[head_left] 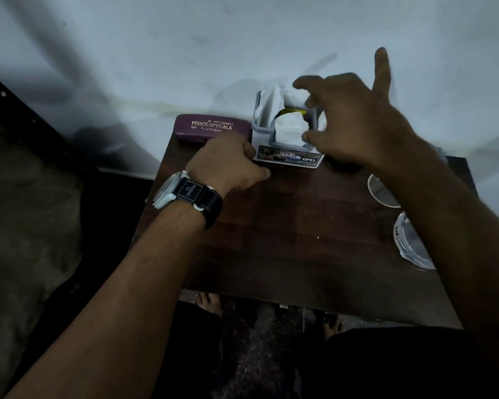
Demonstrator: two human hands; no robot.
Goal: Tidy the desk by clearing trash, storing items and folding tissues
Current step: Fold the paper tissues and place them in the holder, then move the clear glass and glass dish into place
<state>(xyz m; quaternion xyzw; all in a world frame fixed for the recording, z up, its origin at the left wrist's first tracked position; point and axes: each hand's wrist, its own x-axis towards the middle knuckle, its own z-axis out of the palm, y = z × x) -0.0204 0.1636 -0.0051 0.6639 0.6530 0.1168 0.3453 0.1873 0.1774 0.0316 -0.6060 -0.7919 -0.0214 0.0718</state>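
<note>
A grey tissue holder [285,155] with an OPEL label stands at the far edge of the dark wooden table [285,240]. White tissues [290,128] fill it, and a yellow scrap [288,111] shows among them. My left hand [228,162], with a black-strapped watch on its wrist, lies curled against the holder's left base corner and grips it. My right hand [355,122] hovers over the holder's right side with its fingers spread. Its thumb and fingertips touch the tissues, and the little finger points up.
A purple spectacle case [211,128] marked PRINCE OPTICALS lies left of the holder against the white wall. A round glass rim [382,194] and a clear faceted dish [412,246] sit at the table's right edge, partly behind my right forearm. Bare feet show below the near edge.
</note>
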